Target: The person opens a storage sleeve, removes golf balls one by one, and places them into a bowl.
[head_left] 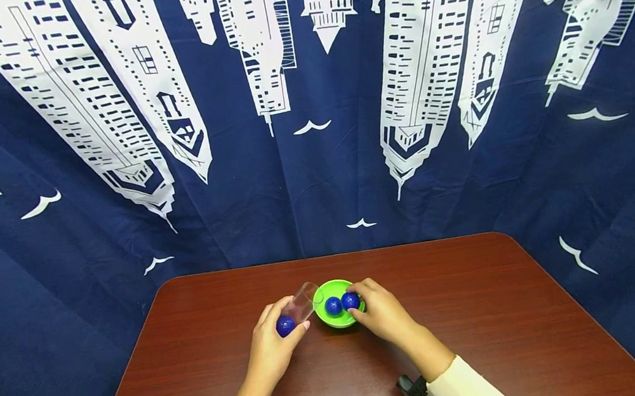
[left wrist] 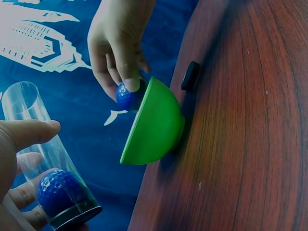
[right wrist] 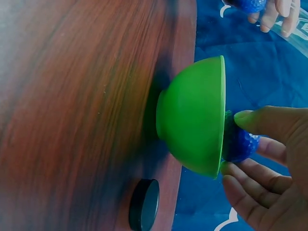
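My left hand [head_left: 270, 339] grips a clear plastic tube [left wrist: 32, 113], tilted with its open mouth toward the bowl. One blue golf ball [left wrist: 60, 192] lies at the tube's black-capped bottom. My right hand [head_left: 384, 311] pinches a second blue ball [head_left: 351, 300] between thumb and fingers, at the rim of a green bowl [right wrist: 195, 118]. Another blue ball [head_left: 333, 306] sits inside the bowl, left of the pinched one in the head view. The bowl stands upright on the table.
A black round lid [right wrist: 144, 204] lies on the brown wooden table [head_left: 204, 336] near the bowl. A dark object [head_left: 410, 388] is beside the right sleeve. Behind the table hangs a navy curtain [head_left: 338, 177] with white building prints.
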Available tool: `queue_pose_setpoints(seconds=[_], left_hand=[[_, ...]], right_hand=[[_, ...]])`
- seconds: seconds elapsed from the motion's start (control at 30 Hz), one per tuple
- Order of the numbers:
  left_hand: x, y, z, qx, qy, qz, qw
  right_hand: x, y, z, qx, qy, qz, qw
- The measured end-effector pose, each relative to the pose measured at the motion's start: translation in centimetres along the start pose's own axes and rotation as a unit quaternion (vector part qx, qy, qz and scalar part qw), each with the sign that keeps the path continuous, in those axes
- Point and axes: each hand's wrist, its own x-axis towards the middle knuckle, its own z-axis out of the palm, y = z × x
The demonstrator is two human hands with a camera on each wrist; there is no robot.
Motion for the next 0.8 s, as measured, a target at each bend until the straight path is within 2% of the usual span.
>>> queue_pose_setpoints(seconds=[0.17, 0.4, 0.8], left_hand=[[0.0, 0.0, 0.0, 0.001, -0.003, 0.003, 1.0000], [0.0, -0.1, 0.1, 0.000, -0.006, 0.003, 1.0000], [-0.1, 0.0, 0.2, 0.006, -0.013, 0.001, 0.9999]], right_hand=[[0.5, -0.3, -0.1, -0.033, -0.012, -0.016, 0.999], [1.1, -0.6, 0.1, -0.052, -0.048, 0.000, 0.997], [1.5, -0.7, 0.6, -0.086, -0.077, 0.007, 0.993]])
